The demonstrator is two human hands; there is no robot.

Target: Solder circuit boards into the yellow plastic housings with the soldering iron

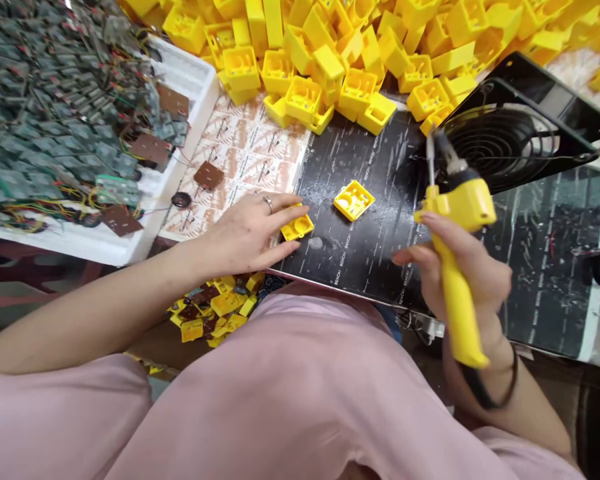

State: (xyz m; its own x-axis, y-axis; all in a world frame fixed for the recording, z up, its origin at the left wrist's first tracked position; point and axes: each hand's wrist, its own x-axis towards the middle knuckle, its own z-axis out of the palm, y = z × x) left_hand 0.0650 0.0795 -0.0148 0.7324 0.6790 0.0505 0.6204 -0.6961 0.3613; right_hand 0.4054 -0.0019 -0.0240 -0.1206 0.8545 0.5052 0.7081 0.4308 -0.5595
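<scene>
My left hand (245,230) rests at the left edge of the black board, thumb and fingers around a small yellow plastic casing (303,228), partly hidden under the fingers. Just right of it, a second yellow casing (354,200) lies with its open side up, some white material inside. My right hand (473,277) is wrapped around the handle of a yellow soldering gun (457,293). The gun is raised at the right, its blurred tip pointing away from me and apart from both casings.
Yellow casings (330,67) are heaped at the back. A black fan (510,127) stands tilted behind the gun. On the left, a white foam tray (200,80) holds many wired circuit boards. A brown square board (209,175) and a small black round part (181,199) lie beside it.
</scene>
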